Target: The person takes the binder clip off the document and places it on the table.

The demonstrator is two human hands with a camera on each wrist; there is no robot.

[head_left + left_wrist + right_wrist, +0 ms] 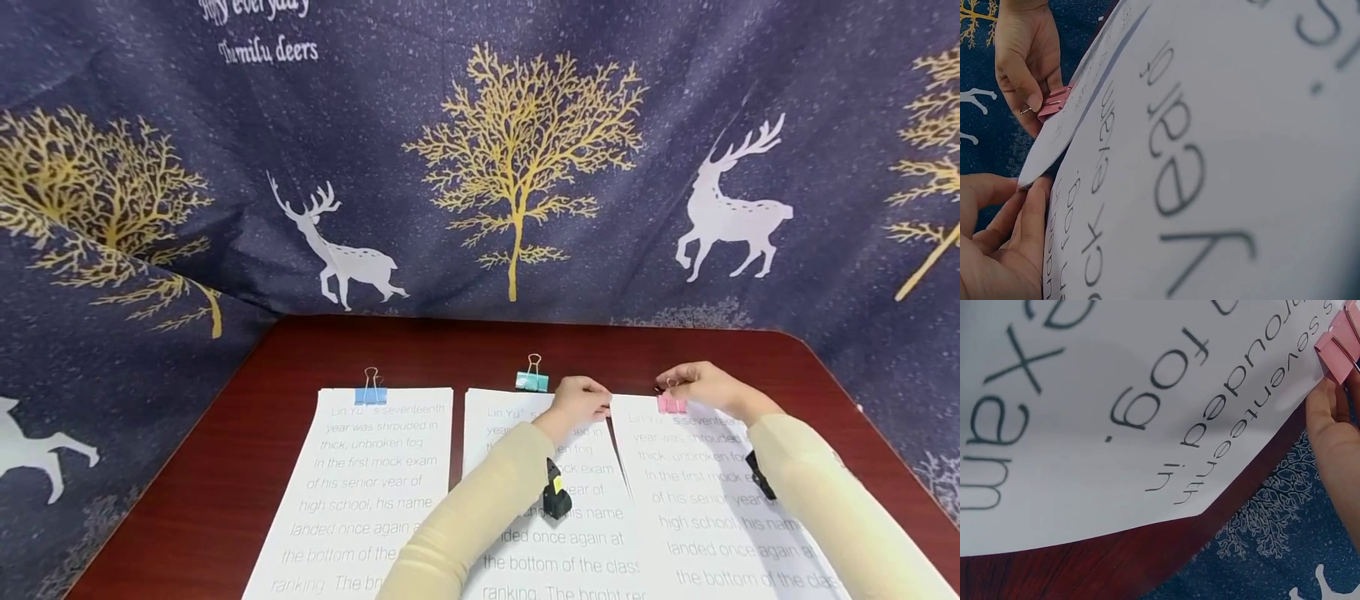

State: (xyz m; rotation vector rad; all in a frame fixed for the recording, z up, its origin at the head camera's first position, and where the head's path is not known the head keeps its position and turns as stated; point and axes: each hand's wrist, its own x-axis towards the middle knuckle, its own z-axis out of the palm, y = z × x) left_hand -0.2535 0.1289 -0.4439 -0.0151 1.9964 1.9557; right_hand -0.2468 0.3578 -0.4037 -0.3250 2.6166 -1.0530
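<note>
My right hand [708,388] holds a pink binder clip [672,405] at the top edge of the right-hand stack of printed paper [697,500]. The clip's jaws sit over that edge, and its wire handle lies by the thumb in the left wrist view. To the left, my left hand [579,403] pinches the top left corner of the same stack between thumb and fingers [1007,228]. That corner is lifted a little. Beneath my left forearm lies the middle paper stack [551,533], partly covered. The right wrist view shows the pink clip [1338,359] beside the right fingers.
A blue binder clip [371,396] is on the top edge of the left paper stack [360,483]. At the middle stack's top edge is a teal binder clip [532,382]. The dark red table [420,350] ends at a blue cloth with deer and trees [450,283].
</note>
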